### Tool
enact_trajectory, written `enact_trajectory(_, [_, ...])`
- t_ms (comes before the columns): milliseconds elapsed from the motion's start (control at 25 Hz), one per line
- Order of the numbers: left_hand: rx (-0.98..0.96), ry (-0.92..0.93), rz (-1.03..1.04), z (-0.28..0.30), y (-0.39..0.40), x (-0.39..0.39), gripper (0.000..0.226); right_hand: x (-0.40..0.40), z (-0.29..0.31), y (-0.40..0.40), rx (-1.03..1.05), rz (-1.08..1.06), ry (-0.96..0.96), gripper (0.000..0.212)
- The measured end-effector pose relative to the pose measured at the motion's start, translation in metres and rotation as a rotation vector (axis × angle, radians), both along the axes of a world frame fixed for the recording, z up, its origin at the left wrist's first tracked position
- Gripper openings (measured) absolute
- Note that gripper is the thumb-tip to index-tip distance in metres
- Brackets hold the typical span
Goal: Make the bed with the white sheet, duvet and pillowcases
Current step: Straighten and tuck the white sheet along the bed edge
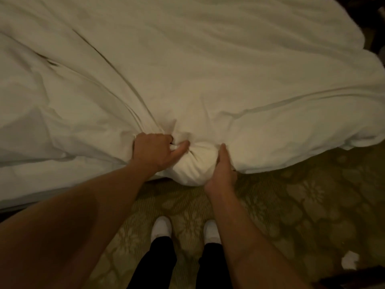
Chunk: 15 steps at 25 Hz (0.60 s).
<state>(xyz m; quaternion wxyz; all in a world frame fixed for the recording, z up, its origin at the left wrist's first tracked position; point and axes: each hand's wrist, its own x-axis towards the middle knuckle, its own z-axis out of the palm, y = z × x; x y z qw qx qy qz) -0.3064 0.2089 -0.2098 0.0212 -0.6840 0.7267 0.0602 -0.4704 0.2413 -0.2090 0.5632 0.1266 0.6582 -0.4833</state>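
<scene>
A white duvet (187,69) covers the bed and fills the upper part of the head view, creased with folds that run toward its near edge. A bunched corner of it hangs over the bed's edge at the centre. My left hand (155,152) grips a fistful of this bunched cloth from above, thumb pointing right. My right hand (221,170) holds the same bunch from the right side, thumb up against the cloth and fingers tucked beneath it, hidden. No pillowcases are in view.
The bed's lower side (31,190) runs along the left. A patterned carpet (291,205) lies below, with my feet in white socks (161,228) on it. A small white scrap (351,260) lies on the carpet at lower right. Dark objects sit at the top right corner.
</scene>
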Motion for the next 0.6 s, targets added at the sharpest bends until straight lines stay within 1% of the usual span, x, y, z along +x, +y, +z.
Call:
enact_trajectory(40, [0.003, 0.006, 0.002, 0.002, -0.001, -0.001, 0.065, 0.003, 0.0, 0.002, -0.085, 0.034, -0.101, 0.092])
enact_trajectory(120, [0.006, 0.048, 0.025, 0.008, -0.001, 0.0, 0.063, 0.013, 0.005, 0.011, -0.2, 0.137, -0.273, 0.084])
enact_trajectory(200, [0.04, 0.107, 0.074, 0.017, -0.002, 0.002, 0.063, 0.031, 0.013, 0.019, -0.27, 0.198, -0.365, 0.082])
enact_trajectory(280, [0.084, 0.18, 0.104, 0.027, -0.006, 0.003, 0.063, 0.048, 0.015, 0.017, -0.238, 0.188, -0.343, 0.09])
enact_trajectory(320, [0.098, 0.211, 0.095, 0.03, -0.008, 0.005, 0.062, 0.057, 0.018, 0.012, -0.201, 0.171, -0.302, 0.094])
enact_trajectory(400, [0.064, 0.233, 0.013, 0.036, -0.014, 0.017, 0.059, 0.067, 0.017, 0.001, -0.143, 0.135, -0.2, 0.1])
enact_trajectory(440, [0.012, 0.203, -0.041, 0.037, -0.019, 0.027, 0.057, 0.071, 0.015, -0.002, -0.135, 0.106, -0.156, 0.1])
enact_trajectory(520, [-0.087, 0.074, -0.125, 0.036, -0.024, 0.051, 0.059, 0.077, 0.017, -0.003, -0.172, 0.026, -0.117, 0.09])
enact_trajectory(560, [-0.103, 0.01, -0.163, 0.034, -0.023, 0.062, 0.062, 0.08, 0.017, 0.0, -0.188, 0.009, -0.117, 0.087])
enact_trajectory(600, [-0.11, -0.043, -0.199, 0.031, -0.02, 0.072, 0.065, 0.086, 0.016, 0.006, -0.2, 0.023, -0.114, 0.088])
